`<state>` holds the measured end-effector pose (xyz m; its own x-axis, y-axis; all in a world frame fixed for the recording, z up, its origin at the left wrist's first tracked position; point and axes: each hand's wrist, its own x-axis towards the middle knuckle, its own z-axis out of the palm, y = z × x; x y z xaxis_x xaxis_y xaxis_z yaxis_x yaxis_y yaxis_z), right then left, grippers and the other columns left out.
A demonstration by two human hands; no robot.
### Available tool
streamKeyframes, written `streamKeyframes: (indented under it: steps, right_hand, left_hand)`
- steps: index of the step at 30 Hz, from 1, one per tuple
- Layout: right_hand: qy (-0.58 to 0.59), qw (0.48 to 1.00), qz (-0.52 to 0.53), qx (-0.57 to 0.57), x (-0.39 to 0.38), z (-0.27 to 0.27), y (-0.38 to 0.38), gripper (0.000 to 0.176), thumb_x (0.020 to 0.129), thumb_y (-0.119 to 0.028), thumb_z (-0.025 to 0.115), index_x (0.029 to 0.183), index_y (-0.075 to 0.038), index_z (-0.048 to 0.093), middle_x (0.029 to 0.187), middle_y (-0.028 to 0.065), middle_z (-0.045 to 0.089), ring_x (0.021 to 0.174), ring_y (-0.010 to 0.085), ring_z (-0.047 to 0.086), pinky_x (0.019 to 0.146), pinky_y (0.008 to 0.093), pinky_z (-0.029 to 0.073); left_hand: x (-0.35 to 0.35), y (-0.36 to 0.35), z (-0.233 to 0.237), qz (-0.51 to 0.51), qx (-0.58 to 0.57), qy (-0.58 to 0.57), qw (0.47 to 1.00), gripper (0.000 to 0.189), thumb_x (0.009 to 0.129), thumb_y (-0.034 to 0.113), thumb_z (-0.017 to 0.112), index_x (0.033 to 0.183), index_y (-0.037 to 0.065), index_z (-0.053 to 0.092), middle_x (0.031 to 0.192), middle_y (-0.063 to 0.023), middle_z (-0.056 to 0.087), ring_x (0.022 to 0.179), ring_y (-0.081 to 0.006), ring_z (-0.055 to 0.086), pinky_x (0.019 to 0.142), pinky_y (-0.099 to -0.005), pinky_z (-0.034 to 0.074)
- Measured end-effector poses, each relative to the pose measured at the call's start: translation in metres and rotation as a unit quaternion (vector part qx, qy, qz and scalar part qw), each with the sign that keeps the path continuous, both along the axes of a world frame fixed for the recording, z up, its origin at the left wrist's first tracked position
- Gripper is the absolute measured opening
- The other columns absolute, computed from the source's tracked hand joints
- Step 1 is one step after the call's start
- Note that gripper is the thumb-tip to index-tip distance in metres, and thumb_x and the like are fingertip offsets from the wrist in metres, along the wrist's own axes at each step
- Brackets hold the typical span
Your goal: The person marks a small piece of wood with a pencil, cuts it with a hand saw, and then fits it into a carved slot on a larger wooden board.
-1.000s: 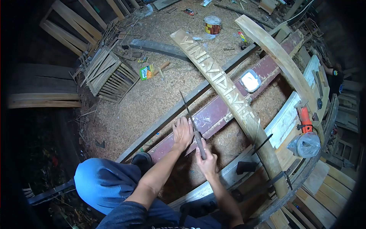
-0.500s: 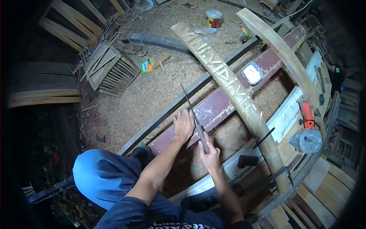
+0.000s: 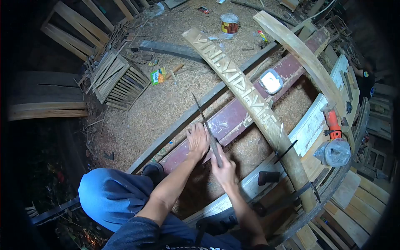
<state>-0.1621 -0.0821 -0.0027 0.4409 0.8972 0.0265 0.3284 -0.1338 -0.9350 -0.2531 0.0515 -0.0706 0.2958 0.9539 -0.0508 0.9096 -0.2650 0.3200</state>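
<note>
A long thin blade-like tool (image 3: pixel 203 115) with a dark handle slants over the reddish beam (image 3: pixel 233 118). Wrapped round its handle is my right hand (image 3: pixel 223 168). My left hand (image 3: pixel 198 141) lies over the beam just left of the tool, its fingers bent; whatever is beneath them is hidden. To the right, a curved wooden board (image 3: pixel 266 121) with raised wooden letter-like pieces crosses the beam. A square container with white contents (image 3: pixel 271 81) stands on the beam beyond that board.
A paint can (image 3: pixel 229 24), a slatted wooden crate (image 3: pixel 121 79) and a green packet (image 3: pixel 158 76) are on the sawdust-covered ground. An orange power tool (image 3: pixel 333 125) and a plastic bag (image 3: pixel 336 153) lie at the right. Another person's arm (image 3: pixel 359 71) shows at far right.
The tool and my right hand have moved slightly left and down. My left hand has shifted slightly, its fingers a little more spread. The whole view has shifted a little.
</note>
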Motion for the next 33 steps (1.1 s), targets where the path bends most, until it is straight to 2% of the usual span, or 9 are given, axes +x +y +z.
streamKeyframes:
  steps: [1,3,5,6,9,10,16,25,33]
  right_hand:
    - [-0.04,0.997,0.023,-0.058,-0.002,-0.012,0.004,0.045,0.096,-0.021,0.068,0.139,-0.011,0.06,0.078,0.0274,0.068,0.069,0.0429,0.07,0.055,0.0474,0.053]
    - [-0.027,1.0,0.011,-0.005,0.002,-0.011,-0.001,0.045,0.095,-0.019,0.069,0.139,-0.009,0.06,0.083,0.0269,0.069,0.07,0.0416,0.071,0.056,0.0465,0.054]
    - [-0.004,0.999,-0.007,-0.042,0.012,-0.001,-0.023,0.046,0.095,-0.018,0.068,0.139,-0.009,0.06,0.084,0.0259,0.071,0.069,0.0407,0.071,0.055,0.0456,0.053]
    - [-0.008,0.995,0.008,-0.096,0.017,0.002,-0.027,0.046,0.095,-0.018,0.068,0.14,-0.009,0.059,0.087,0.0256,0.071,0.07,0.0399,0.072,0.055,0.0439,0.054]
    - [-0.022,0.998,0.005,-0.05,0.013,-0.001,-0.015,0.045,0.096,-0.018,0.068,0.139,-0.009,0.06,0.087,0.0254,0.072,0.073,0.0399,0.073,0.057,0.0431,0.056]
    - [-0.027,0.999,0.001,-0.022,0.009,-0.01,-0.011,0.045,0.096,-0.019,0.067,0.139,-0.009,0.059,0.091,0.0256,0.072,0.078,0.0405,0.073,0.061,0.0436,0.058]
    - [0.004,0.998,0.011,-0.069,0.01,-0.003,-0.008,0.045,0.097,-0.021,0.066,0.14,-0.009,0.059,0.096,0.0272,0.072,0.085,0.042,0.072,0.067,0.0448,0.059]
    - [-0.007,0.999,0.014,-0.036,0.002,-0.012,0.003,0.045,0.097,-0.021,0.066,0.14,-0.013,0.059,0.08,0.0274,0.07,0.073,0.0436,0.071,0.06,0.0471,0.056]
    - [-0.016,1.0,0.003,-0.012,0.0,-0.017,-0.005,0.045,0.097,-0.021,0.065,0.141,-0.013,0.059,0.082,0.0269,0.07,0.073,0.0436,0.071,0.06,0.0483,0.056]
  left_hand:
    - [-0.004,-0.008,-0.006,-0.01,0.019,0.004,1.0,0.029,0.104,0.028,0.043,0.106,0.001,0.054,0.103,-0.019,0.057,0.108,-0.0357,0.055,0.094,-0.0575,0.039]
    - [-0.003,-0.002,-0.001,-0.016,0.016,0.01,1.0,0.029,0.104,0.028,0.042,0.108,0.001,0.054,0.104,-0.0189,0.057,0.108,-0.0358,0.055,0.094,-0.0573,0.039]
    - [-0.001,-0.006,0.002,0.003,-0.011,-0.025,1.0,0.031,0.104,0.028,0.041,0.108,-0.001,0.051,0.102,-0.0216,0.054,0.107,-0.0403,0.053,0.095,-0.0572,0.038]
    - [0.0,-0.006,0.003,0.015,-0.021,-0.033,0.999,0.031,0.105,0.028,0.04,0.107,-0.001,0.051,0.103,-0.022,0.054,0.107,-0.0409,0.053,0.094,-0.0578,0.038]
    - [0.002,-0.005,0.012,0.019,-0.047,-0.031,0.998,0.031,0.105,0.028,0.039,0.107,0.0,0.05,0.103,-0.0223,0.054,0.106,-0.041,0.053,0.094,-0.0583,0.038]
    - [0.002,-0.006,0.012,0.011,-0.032,-0.034,0.999,0.031,0.106,0.028,0.039,0.106,0.0,0.05,0.103,-0.0221,0.054,0.106,-0.041,0.053,0.094,-0.0585,0.038]
    - [0.002,-0.005,0.011,0.012,-0.039,-0.024,0.999,0.029,0.105,0.027,0.04,0.107,0.0,0.05,0.104,-0.0208,0.055,0.106,-0.04,0.054,0.093,-0.0595,0.039]
    - [-0.001,-0.007,0.001,-0.005,0.001,-0.002,1.0,0.025,0.102,0.023,0.044,0.108,0.0,0.051,0.105,-0.0194,0.054,0.107,-0.0386,0.054,0.094,-0.0588,0.04]
    - [-0.001,-0.005,-0.001,0.002,0.005,0.003,1.0,0.026,0.103,0.026,0.042,0.104,0.003,0.053,0.102,-0.0183,0.056,0.105,-0.0369,0.054,0.092,-0.0557,0.04]
